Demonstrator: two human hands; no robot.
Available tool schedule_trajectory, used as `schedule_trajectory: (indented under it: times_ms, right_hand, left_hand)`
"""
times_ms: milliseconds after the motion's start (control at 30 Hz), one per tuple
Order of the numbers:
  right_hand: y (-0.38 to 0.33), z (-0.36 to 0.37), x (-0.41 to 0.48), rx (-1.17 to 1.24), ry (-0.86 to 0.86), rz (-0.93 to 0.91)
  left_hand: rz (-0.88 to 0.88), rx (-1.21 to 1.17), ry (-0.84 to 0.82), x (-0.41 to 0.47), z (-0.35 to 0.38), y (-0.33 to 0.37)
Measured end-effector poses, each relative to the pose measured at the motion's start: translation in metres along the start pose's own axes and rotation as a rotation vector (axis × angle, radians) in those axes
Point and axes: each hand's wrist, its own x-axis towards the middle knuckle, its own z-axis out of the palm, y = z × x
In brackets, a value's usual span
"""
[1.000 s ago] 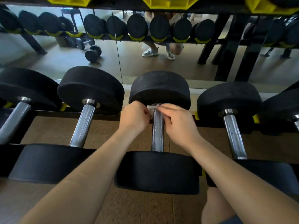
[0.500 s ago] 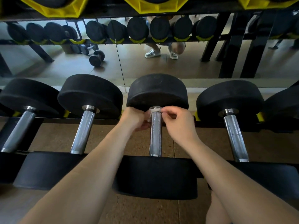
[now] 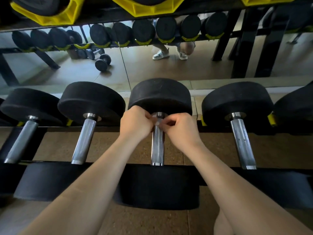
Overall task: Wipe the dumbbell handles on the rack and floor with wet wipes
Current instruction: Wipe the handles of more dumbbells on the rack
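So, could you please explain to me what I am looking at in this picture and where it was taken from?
There is no machine here: a person wears a camera on the head, looking down at their own two bare arms. The left hand and right hand pinch a small white wet wipe against the far end of the knurled steel handle of the middle black round-headed dumbbell. It lies on a low black rack between similar dumbbells. Behind is a wall mirror, showing the person's crouching legs and shoes.
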Motion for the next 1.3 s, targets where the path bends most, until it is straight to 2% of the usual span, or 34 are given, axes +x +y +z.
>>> schedule_trajectory:
  times_ms: [100, 167, 267, 333, 367, 433, 533, 600, 700, 833, 967, 1100, 1167, 1300]
  right_hand:
    - [-0.008, -0.008, -0.006, -0.068, -0.137, -0.022]
    - [-0.015, -0.018, -0.008, -0.166, -0.331, -0.053]
    - [-0.023, -0.024, -0.010, -0.224, -0.591, -0.049]
    - [-0.023, -0.026, -0.011, -0.071, -0.609, 0.009]
    - [-0.023, -0.028, -0.012, 0.030, -0.561, 0.038]
    - [-0.025, -0.038, -0.013, 0.271, -0.466, 0.112]
    - [-0.033, -0.052, -0.019, 0.649, -0.587, 0.216]
    - [-0.042, -0.052, -0.025, 0.673, -0.640, 0.160]
    - [-0.054, -0.046, -0.031, 0.664, -0.556, 0.116]
    - [-0.069, -0.040, -0.042, 0.572, -0.561, 0.054]
    - [-0.081, -0.035, -0.048, 0.524, -0.468, 0.006]
    - [-0.082, -0.030, -0.051, 0.482, -0.441, -0.010]
    - [-0.080, -0.028, -0.050, 0.576, -0.414, 0.051]
    - [-0.080, -0.029, -0.045, 1.067, -0.399, 0.273]
  left_hand:
    - [0.059, 0.238, -0.022, -0.013, -0.003, 0.002]
    - [0.069, 0.353, -0.085, -0.024, -0.008, 0.001]
    - [0.049, 0.372, -0.350, -0.032, -0.019, 0.000]
    - [0.006, 0.302, -0.567, -0.036, -0.027, -0.002]
    - [0.000, 0.253, -0.606, -0.038, -0.031, -0.006]
    - [0.011, 0.038, -0.541, -0.043, -0.041, -0.013]
    - [-0.021, -0.533, -0.390, -0.055, -0.056, -0.020]
    - [-0.075, -0.817, -0.358, -0.063, -0.062, -0.023]
    - [-0.162, -1.053, -0.323, -0.072, -0.064, -0.026]
    - [-0.144, -1.171, -0.300, -0.081, -0.067, -0.031]
    - [-0.093, -1.182, -0.219, -0.086, -0.068, -0.032]
    - [-0.035, -1.059, -0.162, -0.090, -0.071, -0.032]
    - [-0.017, -1.051, -0.166, -0.090, -0.073, -0.032]
    - [-0.036, -1.228, -0.146, -0.093, -0.081, -0.035]
